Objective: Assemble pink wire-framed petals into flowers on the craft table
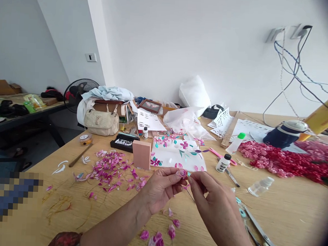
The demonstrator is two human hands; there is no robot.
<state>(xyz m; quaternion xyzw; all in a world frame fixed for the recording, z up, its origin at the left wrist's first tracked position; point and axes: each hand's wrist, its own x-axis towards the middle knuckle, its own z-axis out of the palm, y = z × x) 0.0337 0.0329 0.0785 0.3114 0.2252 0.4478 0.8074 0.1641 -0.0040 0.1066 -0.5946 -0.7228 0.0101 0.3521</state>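
Observation:
Above the middle of the table, my left hand point(162, 189) pinches a small curled pink petal piece point(182, 173) between thumb and fingers. My right hand point(215, 195) is closed in a pinch right beside it, its fingertips almost touching the piece. What those fingertips grip is too small to make out. A thin stem or wire shows just below the two hands. Under them lie several loose magenta petals point(160, 244), some on fine stems. To the left spreads a large pile of similar petals point(109, 168).
Behind the hands stand a pinkish block point(141, 155) and a floral-printed white sheet point(176, 155). At right are a white black-capped bottle point(223, 163), a clear bottle point(261, 187), scissors point(262, 233) and red-pink flower strands point(277, 160). A brown stick point(80, 155) lies left.

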